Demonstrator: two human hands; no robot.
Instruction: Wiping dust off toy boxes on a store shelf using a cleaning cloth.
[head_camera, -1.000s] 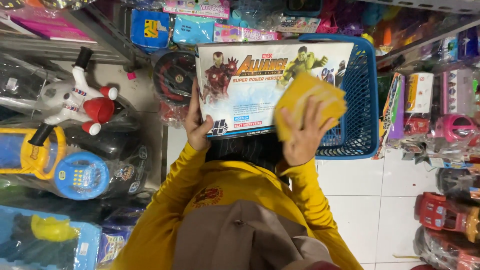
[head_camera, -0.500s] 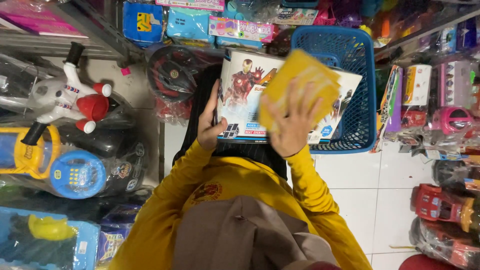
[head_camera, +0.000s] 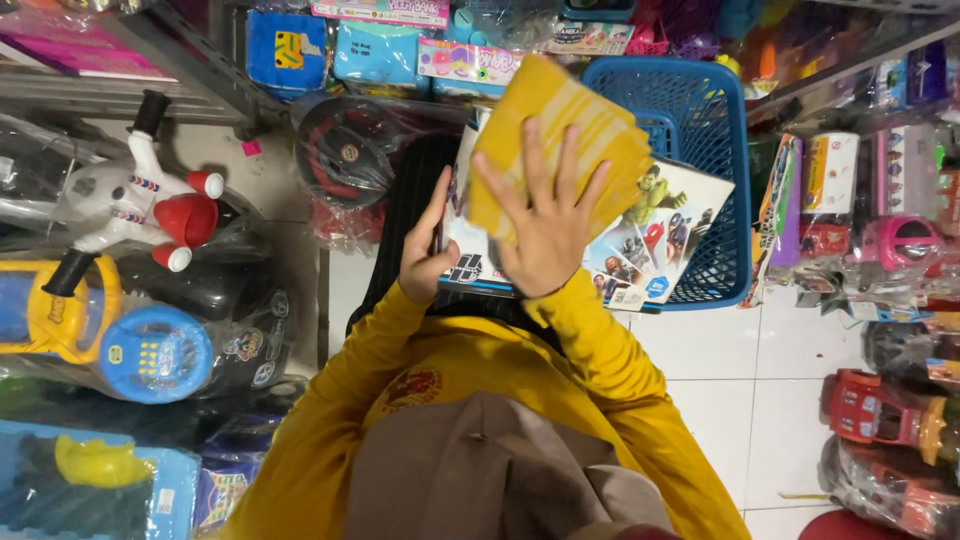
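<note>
Toy box (head_camera: 655, 240), flat, printed with cartoon heroes: tilted over the near rim of the blue basket (head_camera: 700, 120), long axis slanting away rightward. Left hand (head_camera: 425, 255) grips its left edge; right hand (head_camera: 545, 225), fingers spread, presses a yellow cloth (head_camera: 560, 130) on its face (right hand nearer the basket).

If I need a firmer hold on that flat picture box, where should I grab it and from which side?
Grip the picture box by its free lower-right edge, coming from the right. It is flat and thin, tilted, resting over the blue basket. The left hand pinches its left edge, and the right hand presses a yellow cloth flat on its face, so a pinch should suit.
</note>
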